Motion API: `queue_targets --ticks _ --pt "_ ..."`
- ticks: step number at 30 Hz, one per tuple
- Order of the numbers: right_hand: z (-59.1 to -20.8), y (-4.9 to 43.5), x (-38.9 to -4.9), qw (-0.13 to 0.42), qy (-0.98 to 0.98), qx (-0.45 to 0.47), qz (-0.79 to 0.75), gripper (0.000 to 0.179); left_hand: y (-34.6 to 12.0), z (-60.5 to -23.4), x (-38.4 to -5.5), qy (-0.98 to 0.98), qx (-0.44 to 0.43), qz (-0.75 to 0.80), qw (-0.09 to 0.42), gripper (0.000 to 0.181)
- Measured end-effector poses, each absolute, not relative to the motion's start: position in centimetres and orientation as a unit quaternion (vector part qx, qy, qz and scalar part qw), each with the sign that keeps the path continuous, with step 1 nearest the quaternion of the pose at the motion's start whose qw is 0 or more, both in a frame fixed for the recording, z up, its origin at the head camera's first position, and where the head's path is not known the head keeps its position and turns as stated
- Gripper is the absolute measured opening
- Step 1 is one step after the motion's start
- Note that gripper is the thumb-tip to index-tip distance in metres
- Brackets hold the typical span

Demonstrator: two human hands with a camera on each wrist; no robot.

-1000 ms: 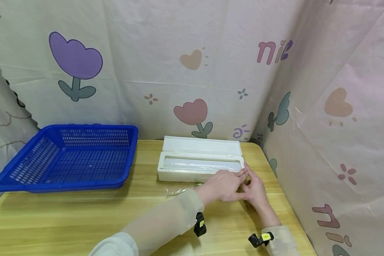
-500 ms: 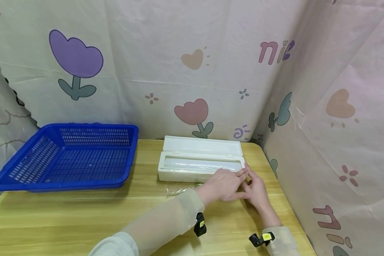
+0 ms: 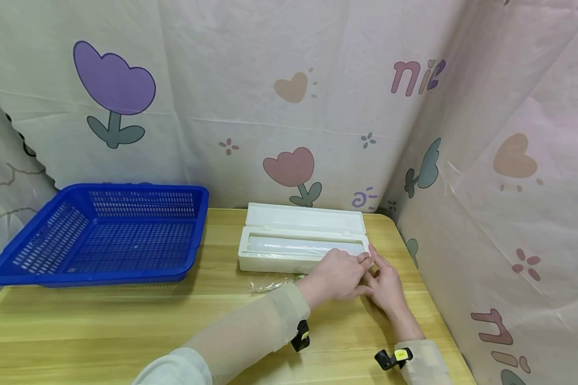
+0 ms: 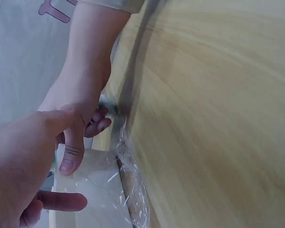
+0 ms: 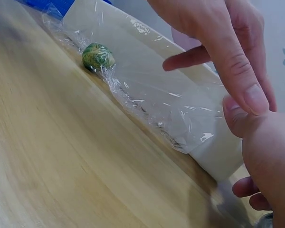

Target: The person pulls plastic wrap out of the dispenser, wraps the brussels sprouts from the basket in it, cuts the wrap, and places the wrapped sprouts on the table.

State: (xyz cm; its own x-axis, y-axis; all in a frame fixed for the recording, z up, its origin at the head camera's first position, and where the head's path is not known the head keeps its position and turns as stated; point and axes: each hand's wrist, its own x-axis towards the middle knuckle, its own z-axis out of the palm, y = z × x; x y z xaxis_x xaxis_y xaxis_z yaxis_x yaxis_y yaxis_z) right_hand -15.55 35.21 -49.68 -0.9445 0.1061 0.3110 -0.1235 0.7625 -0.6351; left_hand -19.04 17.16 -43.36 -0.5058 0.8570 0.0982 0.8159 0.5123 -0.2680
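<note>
A white cling film dispenser [image 3: 274, 265] lies at the back right of the table with its lid [image 3: 303, 217] up and a roll of film [image 3: 289, 245] inside. Clear cling film [image 5: 147, 90] hangs over its front, crumpled along the bottom. My right hand [image 3: 387, 283] grips the dispenser's right end, thumb on the front corner, other fingers curled beyond the end. Crossing over from the left, my left hand [image 3: 339, 272] has its fingers stretched over the same end, and its thumb [image 5: 254, 97] touches my right hand. Its other fingertips are partly hidden.
At the left stands a blue perforated plastic basket [image 3: 192, 256]. A small round green-and-yellow thing [image 5: 97, 56] sits at the dispenser's front, wrapped in film. Printed cloth [image 3: 212, 96] hangs behind the table [image 3: 101, 337] and along its right side.
The hands and the dispenser stay in nearly the same place. The head view drifts slightly, so the basket sits a little higher in it.
</note>
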Motion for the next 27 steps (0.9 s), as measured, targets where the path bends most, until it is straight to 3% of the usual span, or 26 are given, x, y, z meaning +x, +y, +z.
queue_targets --ticks 11,27 --pt "-49.7 35.2 -15.6 0.162 -0.935 -0.001 0.317 0.072 16.0 -43.6 -18.9 -0.859 -0.475 0.119 0.147 0.084" --pt "-49.6 35.3 -15.4 0.161 -0.936 -0.014 0.313 0.075 15.3 -43.6 -18.9 -0.87 -0.463 0.103 0.133 0.08"
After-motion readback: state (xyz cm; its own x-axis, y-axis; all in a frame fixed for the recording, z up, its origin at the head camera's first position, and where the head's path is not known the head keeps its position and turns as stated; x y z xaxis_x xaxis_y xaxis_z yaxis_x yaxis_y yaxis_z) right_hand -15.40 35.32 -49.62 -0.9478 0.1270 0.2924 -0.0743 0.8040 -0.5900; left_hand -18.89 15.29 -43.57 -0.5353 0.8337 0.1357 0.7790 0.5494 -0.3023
